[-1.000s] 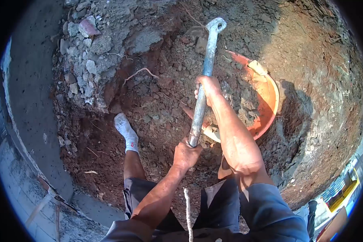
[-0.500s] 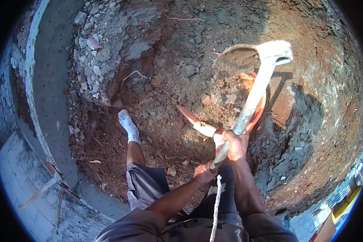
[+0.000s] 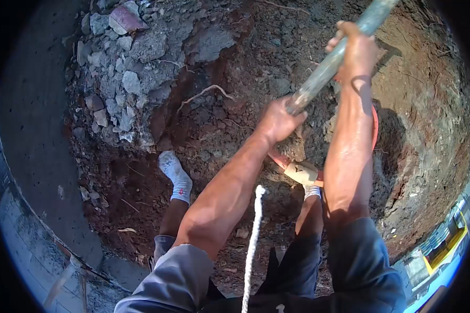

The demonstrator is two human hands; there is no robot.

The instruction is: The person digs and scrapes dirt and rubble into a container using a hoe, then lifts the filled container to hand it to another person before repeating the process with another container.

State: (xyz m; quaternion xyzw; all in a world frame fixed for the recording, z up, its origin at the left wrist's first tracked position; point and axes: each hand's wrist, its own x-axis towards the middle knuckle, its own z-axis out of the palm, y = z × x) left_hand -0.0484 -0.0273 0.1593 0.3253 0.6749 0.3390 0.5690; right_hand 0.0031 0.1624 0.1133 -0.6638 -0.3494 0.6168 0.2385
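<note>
Both of my hands are wrapped around the long grey handle (image 3: 324, 73) of a hoe, raised out in front of me and slanting up to the right. My left hand (image 3: 281, 121) grips the lower end of the handle. Farther up, my right hand (image 3: 359, 52) is closed round it. The hoe's head is outside the view. Below the hands, near my right foot, lies a reddish thing with a pale tan middle part (image 3: 303, 173); I cannot make out its kind. An orange-red curved edge (image 3: 375, 128) shows partly behind my right forearm.
I stand in socks on reddish, uneven soil, with my left foot (image 3: 175, 175) beside a heap of broken stones (image 3: 117, 78). A root (image 3: 206, 94) sticks out of the dirt. A grey concrete surface (image 3: 36, 115) runs along the left. A white cord (image 3: 253, 245) hangs at my front.
My hands have lifted the hoe up and forward, and its head has left the view. My right hand has moved higher, farther from my left hand. The view has shifted slightly.
</note>
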